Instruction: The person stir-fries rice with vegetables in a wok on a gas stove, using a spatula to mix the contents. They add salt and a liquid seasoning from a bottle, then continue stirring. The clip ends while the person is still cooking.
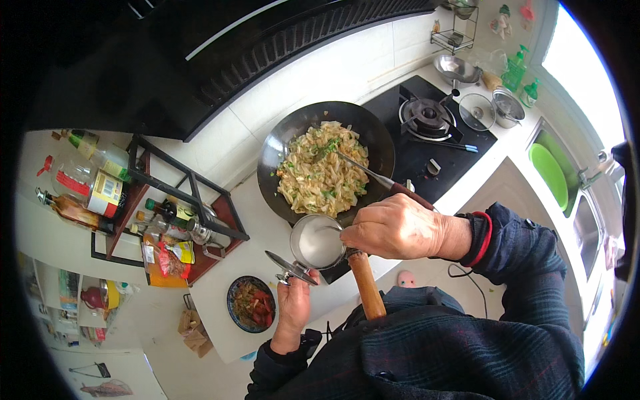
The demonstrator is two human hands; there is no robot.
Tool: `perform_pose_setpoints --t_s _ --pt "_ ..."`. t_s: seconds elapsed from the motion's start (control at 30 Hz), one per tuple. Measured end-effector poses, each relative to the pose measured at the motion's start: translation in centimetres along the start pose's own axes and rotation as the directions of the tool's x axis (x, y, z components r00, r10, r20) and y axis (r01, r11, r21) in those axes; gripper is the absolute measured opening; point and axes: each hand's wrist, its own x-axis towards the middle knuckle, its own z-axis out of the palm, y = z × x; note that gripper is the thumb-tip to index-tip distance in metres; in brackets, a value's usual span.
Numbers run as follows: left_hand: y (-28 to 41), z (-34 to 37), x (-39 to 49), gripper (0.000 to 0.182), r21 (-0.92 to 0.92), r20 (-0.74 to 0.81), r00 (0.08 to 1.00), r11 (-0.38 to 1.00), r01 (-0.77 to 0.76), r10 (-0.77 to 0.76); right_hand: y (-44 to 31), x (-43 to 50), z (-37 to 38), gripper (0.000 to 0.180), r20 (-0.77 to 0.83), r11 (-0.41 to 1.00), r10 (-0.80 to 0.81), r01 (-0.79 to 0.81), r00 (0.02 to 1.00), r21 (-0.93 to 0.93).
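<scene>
A clear jar of white granules [318,245] is held over the near rim of the wok by my left hand [294,306]. Its hinged lid [289,268] stands tipped up at the left. Pinched fingers of my right hand [397,227] grip a small metal spoon [327,228] that reaches into the jar. The dark wok [382,150] holds chopped cabbage-like vegetable [320,175] mixed with green bits. A metal spatula [367,171] lies in it, its brown handle leaning out beyond my right hand. The wok's wooden handle [367,285] points toward my body.
A patterned plate of food [251,304] stands on the counter at left. Beside it, a rack [187,195] carries bottles and packets. To the right are a bare gas burner [428,114], blue-ended chopsticks [462,147], a glass lid [477,112] and a green basin [549,175] in the sink.
</scene>
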Motion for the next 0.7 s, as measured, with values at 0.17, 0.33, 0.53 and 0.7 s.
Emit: perform_pose_setpoints --t_s 0.17,0.33,0.53,0.7 --pt "0.5 0.3 0.0 0.03 -0.015 -0.039 0.999 1.0 0.009 -0.01 -0.4 0.1 0.1 0.02 -0.077 0.999 0.027 -0.023 0.997 0.045" --pt "0.5 0.4 -0.4 0.028 0.052 -0.025 1.0 0.999 0.007 -0.005 -0.8 0.1 0.5 0.019 -0.058 0.997 0.059 -0.056 0.997 0.05" --pt "0.6 0.3 -0.5 0.032 -0.017 -0.018 1.0 1.0 -0.018 0.018 -1.5 0.2 0.3 0.012 -0.123 0.988 0.091 -0.074 0.988 0.134" --pt "0.5 0.2 -0.8 0.034 0.026 0.002 1.0 1.0 -0.007 0.007 -1.8 0.1 0.4 0.011 -0.117 0.984 0.091 -0.072 0.989 0.16"
